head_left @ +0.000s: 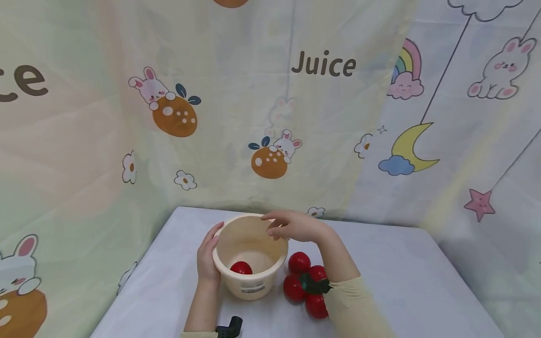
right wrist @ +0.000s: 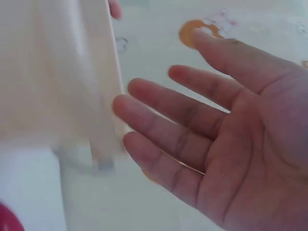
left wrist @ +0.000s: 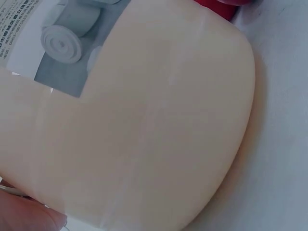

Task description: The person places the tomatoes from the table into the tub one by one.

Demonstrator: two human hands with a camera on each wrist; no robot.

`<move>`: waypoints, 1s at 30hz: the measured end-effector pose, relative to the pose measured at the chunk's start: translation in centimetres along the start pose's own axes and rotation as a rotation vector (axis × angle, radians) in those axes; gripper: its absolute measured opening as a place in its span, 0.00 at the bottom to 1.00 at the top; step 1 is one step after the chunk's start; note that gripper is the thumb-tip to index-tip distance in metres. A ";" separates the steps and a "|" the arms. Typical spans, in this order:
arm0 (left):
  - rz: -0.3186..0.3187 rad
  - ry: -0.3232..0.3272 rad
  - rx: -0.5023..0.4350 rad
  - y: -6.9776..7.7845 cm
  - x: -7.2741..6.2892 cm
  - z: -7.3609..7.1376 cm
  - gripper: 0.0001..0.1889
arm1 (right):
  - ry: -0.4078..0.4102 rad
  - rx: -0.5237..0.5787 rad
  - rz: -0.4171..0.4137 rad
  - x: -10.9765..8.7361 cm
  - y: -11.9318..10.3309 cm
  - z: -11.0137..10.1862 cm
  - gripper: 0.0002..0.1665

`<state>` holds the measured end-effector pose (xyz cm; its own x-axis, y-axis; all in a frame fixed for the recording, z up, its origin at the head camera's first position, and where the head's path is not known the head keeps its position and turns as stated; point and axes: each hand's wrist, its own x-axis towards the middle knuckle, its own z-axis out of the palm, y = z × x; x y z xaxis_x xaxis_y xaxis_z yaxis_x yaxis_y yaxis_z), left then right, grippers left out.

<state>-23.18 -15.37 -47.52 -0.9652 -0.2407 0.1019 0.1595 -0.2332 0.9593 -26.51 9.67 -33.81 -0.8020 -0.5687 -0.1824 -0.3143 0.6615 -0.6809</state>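
Cream bucket, left hand gripping its side, right hand outstretched at its rim

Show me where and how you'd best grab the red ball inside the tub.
I'd grip the red ball around its upper sides, coming straight down through the tub's open mouth. Its visible top is rounded and uncovered, while the near wall hides its lower part. The left hand holds the tub's left side, so the right hand seems better placed.

Printed cloth with 1 yellow moon hangs behind a white table
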 end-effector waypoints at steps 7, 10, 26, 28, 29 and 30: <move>0.014 -0.002 -0.036 0.1 0.0 0.0 0.24 | 0.205 -0.007 0.028 -6.4 3.9 -0.7 0.26; 0.016 0.000 -0.045 0.1 0.1 -0.1 0.24 | 0.248 -0.002 0.087 -8.8 6.0 -0.5 0.26; 0.009 -0.016 -0.080 0.0 0.0 0.1 0.25 | 0.140 0.205 0.302 -15.4 14.7 2.4 0.39; 0.006 -0.016 -0.075 0.0 0.0 0.1 0.25 | 0.118 0.214 0.313 -15.4 15.3 2.8 0.41; 0.004 -0.015 -0.070 0.0 0.0 0.1 0.25 | 0.109 0.221 0.318 -15.4 15.5 3.0 0.41; 0.002 -0.014 -0.069 0.0 0.0 0.1 0.25 | 0.102 0.227 0.323 -15.3 15.7 3.2 0.42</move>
<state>-23.21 -15.25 -47.45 -0.9676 -0.2279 0.1085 0.1752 -0.2969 0.9387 -17.54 27.22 -43.98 -0.8911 -0.2904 -0.3487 0.0729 0.6668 -0.7417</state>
